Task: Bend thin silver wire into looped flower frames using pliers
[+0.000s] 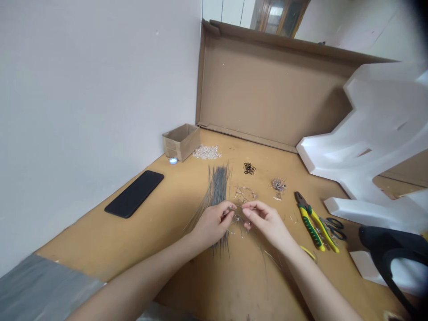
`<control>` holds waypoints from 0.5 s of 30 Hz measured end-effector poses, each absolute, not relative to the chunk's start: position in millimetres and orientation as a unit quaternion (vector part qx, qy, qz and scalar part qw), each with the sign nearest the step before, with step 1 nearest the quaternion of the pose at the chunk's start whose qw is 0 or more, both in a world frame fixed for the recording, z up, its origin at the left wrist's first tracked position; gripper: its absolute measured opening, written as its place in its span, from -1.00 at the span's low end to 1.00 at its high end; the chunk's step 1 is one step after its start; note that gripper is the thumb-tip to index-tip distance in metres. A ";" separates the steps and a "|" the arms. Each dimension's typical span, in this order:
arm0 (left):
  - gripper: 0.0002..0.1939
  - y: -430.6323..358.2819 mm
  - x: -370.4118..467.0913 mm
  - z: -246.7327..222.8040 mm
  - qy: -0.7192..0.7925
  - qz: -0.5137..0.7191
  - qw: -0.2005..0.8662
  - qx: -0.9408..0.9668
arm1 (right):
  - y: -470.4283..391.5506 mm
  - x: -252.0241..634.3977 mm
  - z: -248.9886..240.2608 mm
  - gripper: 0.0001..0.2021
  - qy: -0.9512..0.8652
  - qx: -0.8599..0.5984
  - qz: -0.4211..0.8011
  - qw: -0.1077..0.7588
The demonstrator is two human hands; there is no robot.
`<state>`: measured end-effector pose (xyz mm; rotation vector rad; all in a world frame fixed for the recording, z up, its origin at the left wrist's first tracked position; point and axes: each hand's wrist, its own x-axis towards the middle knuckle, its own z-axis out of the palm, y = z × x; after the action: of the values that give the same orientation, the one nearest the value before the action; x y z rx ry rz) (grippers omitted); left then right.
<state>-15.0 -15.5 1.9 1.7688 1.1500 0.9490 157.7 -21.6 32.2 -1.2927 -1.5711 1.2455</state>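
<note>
My left hand (214,221) and my right hand (265,220) face each other over the table, thumbs and fingers pinched. A short, thin piece of wire (238,206) spans the small gap between their fingertips. Beneath my left hand and forearm lies a bundle of long, straight grey wires (219,187), partly covered. Small bent silvery wire pieces (245,193) lie scattered just beyond and below the fingers; their exact shape is too small to make out.
Right of my right hand lie pliers (310,222) with yellow-green handles and black-handled scissors (334,225). Farther back are black rings (249,168), a silvery pile (278,184), clear beads (207,152) and a cardboard box (182,141). A phone (134,194) lies left; white foam (364,129) stands right.
</note>
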 end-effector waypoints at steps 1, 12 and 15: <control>-0.82 -14.5 -15.4 2.9 0.448 0.389 0.437 0.676 | -20.7 159.3 33.8 -0.70 -0.598 -0.500 0.500 0.376; -0.82 0.1 -21.1 0.0 0.266 0.353 0.808 0.390 | -22.3 159.2 36.3 -0.75 -0.576 -0.462 0.557 0.380; -0.84 -0.5 -20.9 -0.3 0.253 0.337 0.827 0.372 | -25.8 158.4 39.0 -0.79 -0.608 -0.486 0.484 0.399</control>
<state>-20.9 -0.5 -0.3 0.7896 0.5362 0.7157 158.4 -25.8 39.0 -1.2300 -1.5392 1.2256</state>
